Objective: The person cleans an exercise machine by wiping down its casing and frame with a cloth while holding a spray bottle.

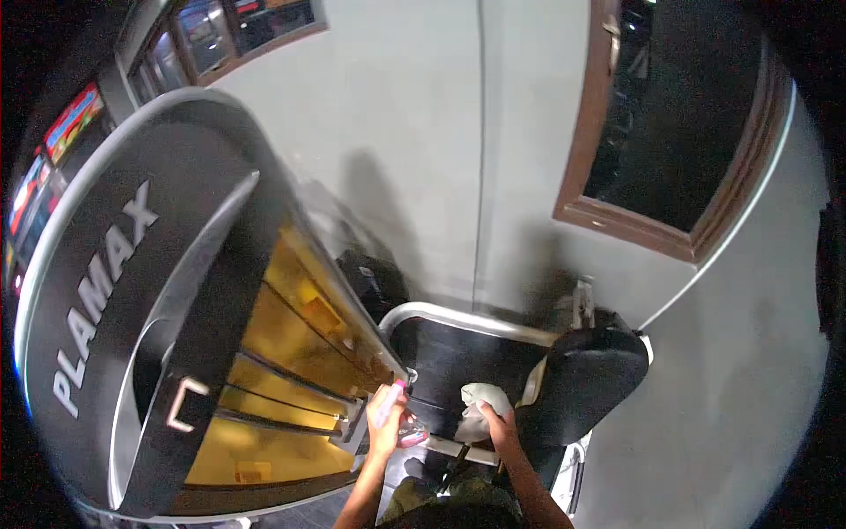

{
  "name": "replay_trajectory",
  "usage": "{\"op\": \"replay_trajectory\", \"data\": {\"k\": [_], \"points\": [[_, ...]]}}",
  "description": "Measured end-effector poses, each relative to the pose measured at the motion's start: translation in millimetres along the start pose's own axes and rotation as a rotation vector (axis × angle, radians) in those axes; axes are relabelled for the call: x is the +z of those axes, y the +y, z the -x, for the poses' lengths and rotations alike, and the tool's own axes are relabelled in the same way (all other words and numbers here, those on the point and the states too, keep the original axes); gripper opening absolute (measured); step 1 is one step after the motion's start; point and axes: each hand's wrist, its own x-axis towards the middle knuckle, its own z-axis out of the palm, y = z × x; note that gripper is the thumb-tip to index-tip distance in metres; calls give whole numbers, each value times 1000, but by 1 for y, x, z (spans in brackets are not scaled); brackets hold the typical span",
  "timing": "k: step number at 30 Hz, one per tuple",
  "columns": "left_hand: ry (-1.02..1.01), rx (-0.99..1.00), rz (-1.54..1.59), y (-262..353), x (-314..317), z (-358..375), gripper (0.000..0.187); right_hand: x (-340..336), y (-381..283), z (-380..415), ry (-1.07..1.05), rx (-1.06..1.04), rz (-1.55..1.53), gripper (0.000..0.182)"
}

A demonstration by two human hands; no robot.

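Observation:
My left hand (385, 419) is closed around a clear spray bottle (412, 438) with pink parts on its head, beside the edge of the large machine. Bunched up in my right hand (500, 423) is a white cloth (480, 401), which overlaps the black footplate (458, 357) in this view. The fingers of that hand press into the right side of the cloth. A rounded black pad (590, 379) lies just to the right of it.
A tall dark machine (97, 291) lettered PLAMAX, with a yellow inner panel (264, 414) and dark bars, fills the left. A silver tube frame (467, 317) edges the footplate. Behind stands a grey wall (405, 159) with a brown-framed window (679, 115) at right.

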Motion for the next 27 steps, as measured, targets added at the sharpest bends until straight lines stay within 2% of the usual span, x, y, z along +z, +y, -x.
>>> {"op": "replay_trajectory", "data": {"k": [2,4,5,6,9,10,13,15,20,23,25,27], "points": [[8,-7,29,8,4,6,9,6,-8,-3,0,-11,-35,31],[42,18,-115,93,-57,1,9,106,-48,14,-72,34,-151,32],[61,9,-103,103,-52,2,8,109,-65,18,-78,64,-120,33],[28,31,108,59,-29,-2,9,73,-57,-6,-42,-86,109,35],[-10,133,40,66,-47,-6,10,96,-67,-11,-91,-216,160,31],[-31,237,-76,72,-55,-10,11,103,-61,-17,-71,-263,145,31],[-68,158,79,85,-64,-13,13,124,-78,-14,-99,-305,52,32],[-102,164,105,87,-73,-14,14,126,-74,-16,-79,-287,113,35],[-112,168,92,77,-81,-28,19,142,-97,-24,-20,-457,123,37],[-77,125,66,80,-79,-37,19,135,-106,-44,-70,-422,109,39],[-67,169,59,90,-73,-44,18,139,-131,-44,-45,-380,132,41],[-55,48,104,99,-69,-49,19,144,-151,-47,-27,-328,152,43]]}}
